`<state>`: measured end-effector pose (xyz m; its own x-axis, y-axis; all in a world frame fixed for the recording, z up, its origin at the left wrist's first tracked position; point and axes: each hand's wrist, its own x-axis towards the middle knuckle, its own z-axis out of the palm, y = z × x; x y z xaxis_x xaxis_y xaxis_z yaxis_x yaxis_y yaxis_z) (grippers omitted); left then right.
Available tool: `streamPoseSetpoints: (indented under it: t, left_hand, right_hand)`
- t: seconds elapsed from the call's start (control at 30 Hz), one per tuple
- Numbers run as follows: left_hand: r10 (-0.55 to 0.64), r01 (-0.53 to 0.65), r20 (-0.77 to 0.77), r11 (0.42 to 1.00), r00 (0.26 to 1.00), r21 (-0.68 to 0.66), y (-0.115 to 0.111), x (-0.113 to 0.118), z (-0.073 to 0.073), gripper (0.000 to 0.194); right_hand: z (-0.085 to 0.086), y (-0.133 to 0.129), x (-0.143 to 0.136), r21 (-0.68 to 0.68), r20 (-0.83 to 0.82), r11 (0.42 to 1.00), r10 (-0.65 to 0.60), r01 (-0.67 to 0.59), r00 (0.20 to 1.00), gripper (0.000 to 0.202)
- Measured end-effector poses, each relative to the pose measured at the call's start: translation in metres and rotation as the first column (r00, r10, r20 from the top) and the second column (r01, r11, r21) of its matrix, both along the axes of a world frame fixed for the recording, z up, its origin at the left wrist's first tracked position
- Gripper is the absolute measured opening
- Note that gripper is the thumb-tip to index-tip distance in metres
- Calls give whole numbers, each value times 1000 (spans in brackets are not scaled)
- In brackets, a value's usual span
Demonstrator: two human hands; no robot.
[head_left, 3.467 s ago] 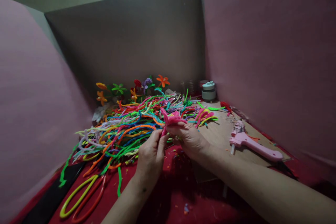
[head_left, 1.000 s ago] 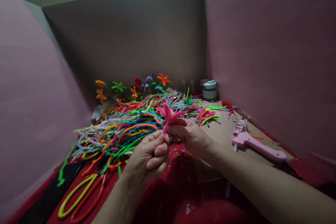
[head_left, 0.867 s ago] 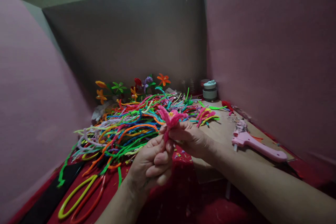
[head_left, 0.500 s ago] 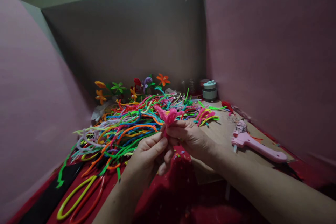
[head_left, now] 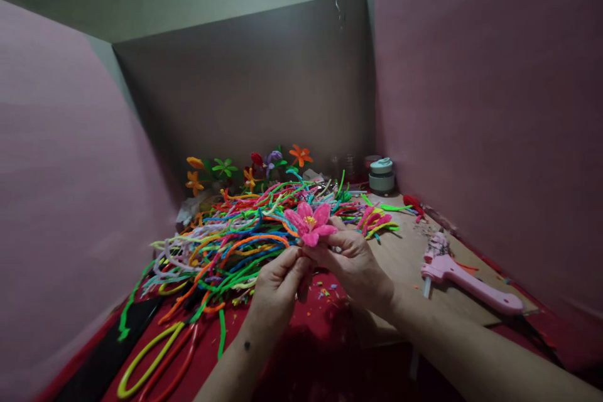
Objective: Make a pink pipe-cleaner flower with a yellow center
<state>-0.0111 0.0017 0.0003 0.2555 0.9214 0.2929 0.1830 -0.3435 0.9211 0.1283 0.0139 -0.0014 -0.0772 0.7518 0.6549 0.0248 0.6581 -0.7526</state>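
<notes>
A pink pipe-cleaner flower [head_left: 311,223] with a yellow centre is held up in front of me, its petals spread and its face turned toward the camera. My left hand [head_left: 281,279] pinches it from below, at the base. My right hand [head_left: 354,264] grips the base and the underside of the petals from the right. The fingertips of both hands meet under the bloom and hide whatever stem is there. Just behind the hands lies a large heap of coloured pipe cleaners [head_left: 226,232].
On the right, a pink glue gun [head_left: 475,286] rests on a brown board [head_left: 400,245]. Finished flowers [head_left: 223,168] stand behind the heap, near a lidded jar [head_left: 381,177]. Yellow and red loops [head_left: 148,364] lie front left on red cloth. Pink panels rise at both sides.
The flower has tipped toward me, so its open face and yellow centre now show. Both hands keep hold of it. The camera view has shifted slightly.
</notes>
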Motion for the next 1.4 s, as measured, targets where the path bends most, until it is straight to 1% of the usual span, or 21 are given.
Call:
streamPoseSetpoints:
  t: [0.07,0.13,0.23,0.33,0.4,0.43,0.5,0.57,0.7,0.8,0.87,0.93,0.97,1.0,1.03,1.07,1.13,1.2,1.27,1.33,1.4]
  left_hand:
    - [-16,16,12,1000,1000,-7,3,-4,2,19]
    - [-4,4,38,1000,999,5,6,-9,6,17]
    - [58,-64,148,997,987,37,7,-19,18,30]
    - [48,-65,302,997,952,45,0,-25,33,39]
    - [2,-15,336,999,942,37,-9,-23,42,45]
    - [24,-27,316,1000,949,3,-13,-21,47,43]
    - [78,-56,218,993,973,-104,-20,-14,55,29]
    - [73,-30,232,982,970,-186,-22,-8,58,19]
    - [9,173,440,913,898,-370,-9,-5,52,15]
    - [-5,240,481,871,877,-429,2,-8,45,18]
    - [53,149,458,907,887,-394,3,-11,46,22]
    - [177,-80,411,967,894,-242,-4,-14,50,23]
    - [245,-220,370,969,896,-107,-9,-14,53,22]
    - [313,-348,306,935,899,66,-15,-14,56,21]
    - [379,-416,181,872,908,259,-20,-13,58,20]
    - [444,-408,33,789,896,460,-25,-11,59,20]
    - [559,-238,-204,616,803,751,-31,-6,59,19]
    - [642,-62,-308,485,702,872,-31,1,56,12]
    - [707,40,-318,380,632,924,-28,7,52,6]
    - [753,108,-302,297,584,949,-25,11,48,7]
    - [773,159,-295,250,562,955,-23,14,46,12]
  right_hand:
    - [1,-3,0,70,29,997,-39,37,999,17]
    - [4,-5,1,207,50,977,-71,59,996,16]
    - [10,-8,5,398,90,911,-155,108,984,14]
    - [12,-7,7,485,104,859,-246,167,964,12]
    - [12,-6,7,508,114,841,-281,187,953,13]
    - [11,-5,7,513,125,838,-287,185,950,14]
    - [10,-6,7,517,155,840,-279,163,948,16]
    - [9,-8,7,505,174,852,-255,136,951,18]
    - [9,-11,7,452,159,883,-219,126,963,15]
    - [10,-11,6,428,178,896,-214,120,961,15]
    - [10,-10,6,410,201,902,-231,133,952,14]
    - [9,-9,5,389,213,904,-275,177,938,13]
    - [8,-9,5,378,215,903,-303,207,928,14]
    - [7,-9,5,366,219,900,-332,238,918,15]
    - [6,-8,5,359,223,894,-361,268,905,15]
    - [5,-8,5,357,229,886,-390,296,892,14]
    - [3,-9,4,365,247,868,-440,337,864,12]
    - [3,-10,4,380,265,848,-483,370,835,11]
    - [5,-11,4,390,298,832,-519,394,801,13]
    - [6,-13,4,405,335,820,-544,404,769,15]
    - [6,-13,4,424,353,810,-560,406,750,16]
